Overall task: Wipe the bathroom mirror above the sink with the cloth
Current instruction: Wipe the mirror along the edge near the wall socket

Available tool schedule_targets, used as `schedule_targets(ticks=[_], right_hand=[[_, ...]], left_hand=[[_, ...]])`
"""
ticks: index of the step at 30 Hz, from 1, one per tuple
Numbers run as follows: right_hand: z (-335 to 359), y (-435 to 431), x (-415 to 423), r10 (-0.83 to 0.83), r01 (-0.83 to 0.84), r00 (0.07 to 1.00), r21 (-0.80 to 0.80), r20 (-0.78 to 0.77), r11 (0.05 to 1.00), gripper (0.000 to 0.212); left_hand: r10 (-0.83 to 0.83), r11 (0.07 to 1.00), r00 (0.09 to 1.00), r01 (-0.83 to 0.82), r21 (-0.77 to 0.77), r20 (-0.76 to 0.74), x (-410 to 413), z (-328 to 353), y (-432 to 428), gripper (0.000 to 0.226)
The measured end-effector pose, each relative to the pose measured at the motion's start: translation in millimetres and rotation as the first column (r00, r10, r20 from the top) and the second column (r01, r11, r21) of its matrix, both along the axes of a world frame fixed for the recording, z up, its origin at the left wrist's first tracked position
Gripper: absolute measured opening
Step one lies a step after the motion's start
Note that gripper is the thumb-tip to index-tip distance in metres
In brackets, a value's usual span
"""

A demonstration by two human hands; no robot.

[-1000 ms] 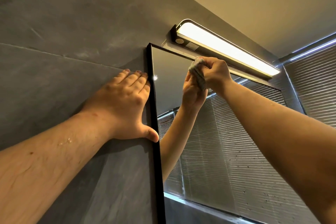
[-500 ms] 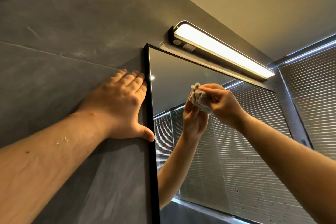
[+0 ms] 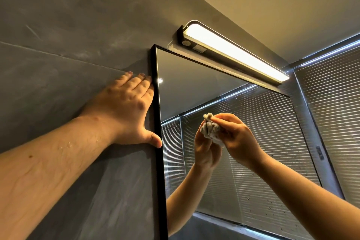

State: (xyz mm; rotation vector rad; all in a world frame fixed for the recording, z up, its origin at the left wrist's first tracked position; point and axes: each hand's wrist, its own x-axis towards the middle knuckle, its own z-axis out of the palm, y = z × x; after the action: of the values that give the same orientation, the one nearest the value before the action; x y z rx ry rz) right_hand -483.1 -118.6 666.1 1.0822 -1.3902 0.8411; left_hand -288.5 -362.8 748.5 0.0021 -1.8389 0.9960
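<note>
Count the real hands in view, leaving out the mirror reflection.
2. The left hand lies flat on the grey wall beside the mirror's black frame. The right hand holds a crumpled cloth against the glass.

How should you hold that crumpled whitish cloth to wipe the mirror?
Pinch the crumpled whitish cloth by its bunched back, coming from the room side as the right hand does. That likely leaves its soft front free against the black-framed mirror.
</note>
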Motion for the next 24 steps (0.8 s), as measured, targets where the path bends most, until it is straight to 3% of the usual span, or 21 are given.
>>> schedule_targets(ticks=[10,13,15,20,24], right_hand=[[102,-18,9,-0.047,0.05,0.998,-0.124,0.03,0.991,0.039],[127,-23,22,0.019,-0.016,1.0,-0.108,0.022,0.994,0.03],[129,-24,24,0.061,-0.058,0.998,-0.104,0.028,0.993,0.023],[102,-25,15,0.074,-0.068,0.996,-0.106,0.054,0.992,0.034],[66,-26,10,0.021,-0.022,1.0,-0.076,-0.013,0.997,0.039]], left_hand=[[-0.022,1.0,1.0,0.022,-0.008,-0.018,-2,1,0,0.148],[-0.029,1.0,0.999,0.029,-0.012,-0.017,-3,2,-2,0.147],[-0.027,1.0,1.0,0.027,-0.011,-0.013,-3,2,-2,0.147],[-0.021,1.0,1.0,0.021,-0.004,-0.013,-2,1,-2,0.149],[-0.025,1.0,1.0,0.025,0.005,-0.008,-3,2,-1,0.15]])
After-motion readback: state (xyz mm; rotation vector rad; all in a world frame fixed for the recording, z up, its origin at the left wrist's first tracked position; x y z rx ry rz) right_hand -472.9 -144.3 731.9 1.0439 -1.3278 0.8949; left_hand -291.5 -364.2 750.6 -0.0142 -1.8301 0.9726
